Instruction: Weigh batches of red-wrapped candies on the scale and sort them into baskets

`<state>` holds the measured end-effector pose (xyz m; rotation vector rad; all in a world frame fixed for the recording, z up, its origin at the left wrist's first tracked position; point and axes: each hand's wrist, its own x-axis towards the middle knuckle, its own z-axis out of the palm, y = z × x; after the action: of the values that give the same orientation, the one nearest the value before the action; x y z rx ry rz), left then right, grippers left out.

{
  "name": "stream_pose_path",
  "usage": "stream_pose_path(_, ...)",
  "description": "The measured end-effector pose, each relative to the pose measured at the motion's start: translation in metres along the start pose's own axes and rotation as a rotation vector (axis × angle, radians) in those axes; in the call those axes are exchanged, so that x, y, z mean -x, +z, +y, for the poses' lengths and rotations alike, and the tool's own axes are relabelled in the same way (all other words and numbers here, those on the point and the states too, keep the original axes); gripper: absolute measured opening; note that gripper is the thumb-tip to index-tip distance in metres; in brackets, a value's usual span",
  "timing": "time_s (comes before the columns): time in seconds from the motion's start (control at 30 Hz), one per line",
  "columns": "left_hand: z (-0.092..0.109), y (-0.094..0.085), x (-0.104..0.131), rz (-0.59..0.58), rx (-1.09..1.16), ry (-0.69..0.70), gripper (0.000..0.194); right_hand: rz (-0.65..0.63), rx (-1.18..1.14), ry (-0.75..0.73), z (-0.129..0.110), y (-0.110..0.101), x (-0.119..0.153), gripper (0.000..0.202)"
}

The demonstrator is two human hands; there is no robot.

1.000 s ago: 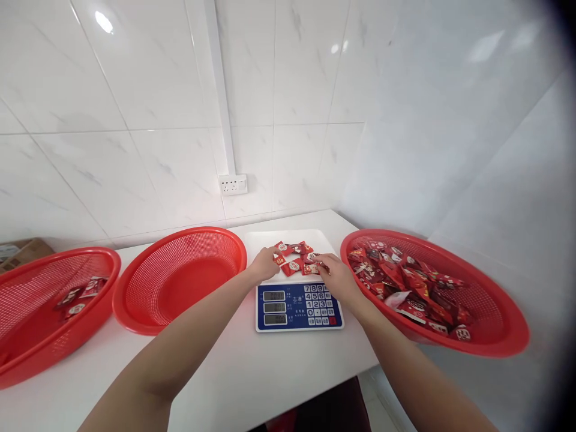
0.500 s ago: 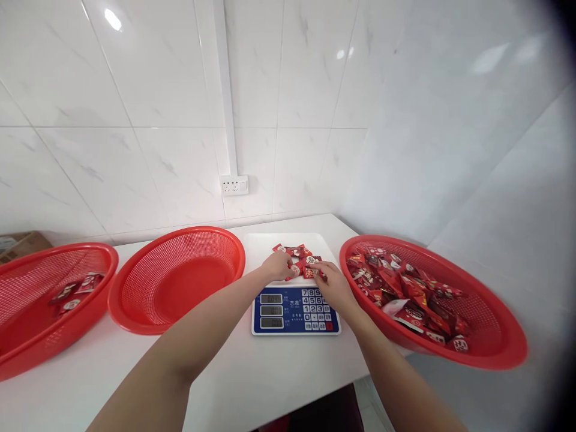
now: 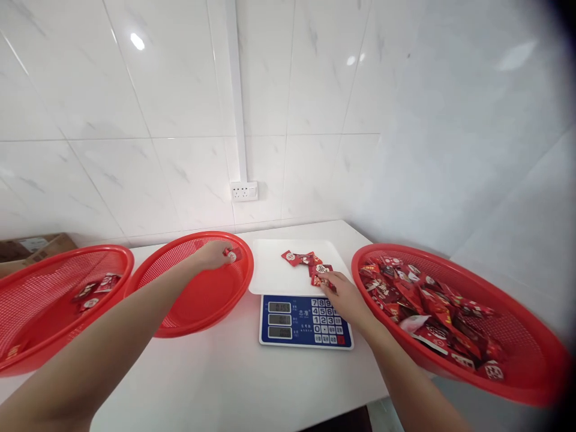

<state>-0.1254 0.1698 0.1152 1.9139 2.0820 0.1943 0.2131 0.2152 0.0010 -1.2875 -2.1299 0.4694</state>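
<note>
In the head view, the left hand (image 3: 215, 255) gripped a red wrapped packet (image 3: 233, 256) over the middle basket (image 3: 209, 297). The right hand (image 3: 341, 294) touched red packets (image 3: 320, 270) on the white pan (image 3: 272, 270) of the digital scale (image 3: 281, 340); whether it gripped one, I could not tell. The left basket (image 3: 49, 294) held a few packets; the right basket (image 3: 528, 354) held a heap of them, mostly red.

Beyond the left hand (image 3: 215, 255) and slightly to its right, the wall (image 3: 189, 168) bears a socket (image 3: 244, 191), a conduit (image 3: 237, 96) rising from it. Well left of that hand, a box (image 3: 56, 246).
</note>
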Motion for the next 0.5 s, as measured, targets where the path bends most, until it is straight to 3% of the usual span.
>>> stream_pose_path(0.1,-0.014,0.012,0.003,0.021,-0.046,-0.042,0.027,-0.005,0.012,-0.005,0.001,0.0,-0.001,0.032)
stream_pose_path(0.17,-0.005,0.023,-0.003,0.073,-0.053,-0.006,0.032,-0.008,0.007,-0.007,0.001,0.0,-0.002,0.032)
stream_pose_path(0.27,0.031,0.04,-0.021,0.127,-0.051,0.14,0.034,-0.022,0.001,-0.005,-0.001,-0.001,-0.002,0.033)
stream_pose_path(0.4,0.09,0.069,-0.051,0.091,-0.09,0.371,0.035,-0.04,0.002,0.015,-0.004,-0.003,-0.002,0.032)
stream_pose_path(0.5,0.117,0.088,-0.068,0.073,-0.123,0.453,0.037,-0.062,0.005,0.008,-0.005,-0.005,-0.002,0.032)
